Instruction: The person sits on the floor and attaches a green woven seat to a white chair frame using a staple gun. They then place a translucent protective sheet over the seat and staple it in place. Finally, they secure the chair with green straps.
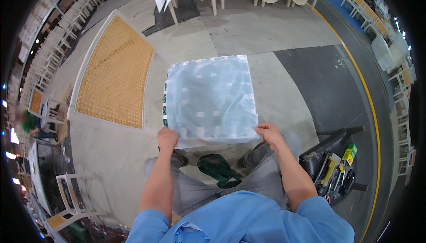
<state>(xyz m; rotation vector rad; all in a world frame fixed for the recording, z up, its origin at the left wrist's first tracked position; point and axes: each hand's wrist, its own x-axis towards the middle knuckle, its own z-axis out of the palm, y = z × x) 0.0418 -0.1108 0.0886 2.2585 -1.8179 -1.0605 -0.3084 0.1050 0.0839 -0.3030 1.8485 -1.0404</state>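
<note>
We see a square panel wrapped in clear plastic point(208, 99) above the concrete floor point(275, 34); our left hand point(167, 137) and right hand point(268, 132), arms outstretched, are clamped on its near corners.

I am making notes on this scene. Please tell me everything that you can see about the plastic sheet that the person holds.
The plastic sheet is thin, clear and bluish, roughly square, and slightly wrinkled. Pale small rectangles show through or on it in rows, and dark green marks run along its left edge. It is spread out flat in front of the person, above the concrete floor. The left hand grips its near left corner and the right hand grips its near right corner. Nothing else appears to touch it.
</note>
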